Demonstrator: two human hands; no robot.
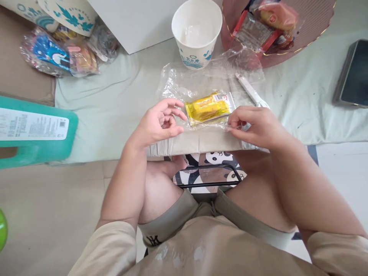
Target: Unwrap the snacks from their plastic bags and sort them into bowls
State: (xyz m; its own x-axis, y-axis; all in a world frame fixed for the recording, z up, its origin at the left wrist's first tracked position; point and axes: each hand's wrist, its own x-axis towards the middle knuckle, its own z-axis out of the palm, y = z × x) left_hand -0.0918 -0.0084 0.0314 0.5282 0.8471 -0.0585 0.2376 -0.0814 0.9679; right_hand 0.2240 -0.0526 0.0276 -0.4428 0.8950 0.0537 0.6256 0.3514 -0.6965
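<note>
A snack in a yellow wrapper [208, 108] with a barcode at its white end lies on a clear plastic bag [198, 81] spread on the cloth-covered table. My left hand [162, 120] is just left of the snack, its fingers curled loosely apart with nothing between them. At the snack's right end, my right hand [254, 124] has thumb and fingertips closed on the bag's near edge. A white pen-like stick [251, 89] rests behind my right hand, partly over the bag. Beyond the bag stands a white paper cup [197, 36] with blue-green print.
A pink ribbed bowl [313, 28] of wrapped snacks stands at the back right. Several wrapped snacks [59, 53] and paper cups [71, 17] are at the back left, beside a white box [138, 21]. A green plastic container [43, 151] is left; a dark phone-like device [353, 74] lies right.
</note>
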